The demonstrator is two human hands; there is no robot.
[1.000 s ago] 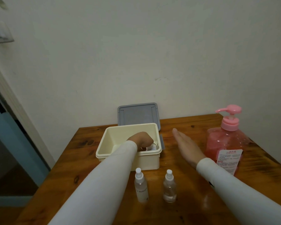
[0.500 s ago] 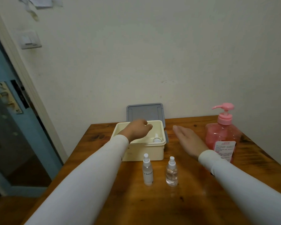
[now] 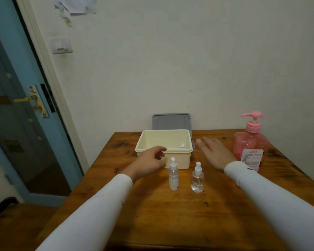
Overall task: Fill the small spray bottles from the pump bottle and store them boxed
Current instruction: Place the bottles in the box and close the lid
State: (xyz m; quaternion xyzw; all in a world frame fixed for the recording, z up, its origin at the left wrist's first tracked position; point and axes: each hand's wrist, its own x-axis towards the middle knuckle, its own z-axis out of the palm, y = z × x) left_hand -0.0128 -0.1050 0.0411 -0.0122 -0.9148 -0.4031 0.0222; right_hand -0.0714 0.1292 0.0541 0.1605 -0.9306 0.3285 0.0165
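Two small spray bottles upright on wooden counter (image 3: 170,223): left bottle (image 3: 173,178) lettered, partly readable "Balu"; right bottle (image 3: 197,179) clear. One pink pump bottle (image 3: 249,142), label unreadable. One cream box (image 3: 152,140), third bottle cap (image 3: 182,146) inside. Left hand (image 3: 150,163) loosely curled, empty grip; right hand (image 3: 213,153) flat, empty.

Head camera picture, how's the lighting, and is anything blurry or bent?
Head view: dim, warm light, with a soft sheen on the wooden table near the small spray bottles. The blue door and its frame lean and curve from wide-angle distortion. The pump bottle label is too soft to read. Both sleeves smear toward the bottom edge.
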